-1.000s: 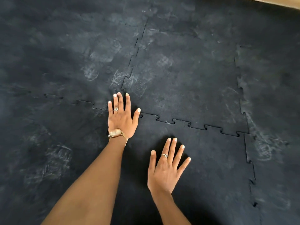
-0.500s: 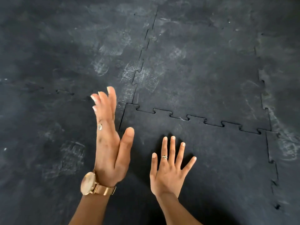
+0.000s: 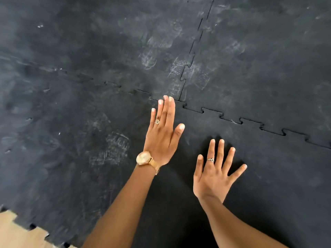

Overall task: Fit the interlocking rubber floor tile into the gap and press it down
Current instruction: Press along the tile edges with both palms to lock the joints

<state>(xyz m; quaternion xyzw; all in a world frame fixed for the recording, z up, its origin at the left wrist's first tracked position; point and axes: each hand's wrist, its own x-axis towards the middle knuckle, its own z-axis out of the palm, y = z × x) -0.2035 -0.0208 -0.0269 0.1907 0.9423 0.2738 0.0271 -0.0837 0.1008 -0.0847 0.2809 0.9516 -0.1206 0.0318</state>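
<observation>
A darker, cleaner black rubber tile [image 3: 259,167] lies in the floor among scuffed tiles. Its toothed far edge [image 3: 250,123] meshes with the tile behind it. My right hand [image 3: 215,172] rests flat on this tile with fingers spread, a ring on one finger. My left hand [image 3: 163,133], with a gold watch and a ring, is open with fingers together; it lies along the tile's left seam, fingertips near the corner where several tiles meet [image 3: 180,101]. Whether the left palm touches the floor I cannot tell. Neither hand holds anything.
Scuffed black tiles [image 3: 107,68] with chalky marks cover the floor around it. At the bottom left the matting ends in a toothed edge against bare wooden floor [image 3: 16,231].
My left hand lifted off the corner seam, turned on edge, and has come back down towards the left seam. My right hand has stayed flat on the tile. The camera has shifted left.
</observation>
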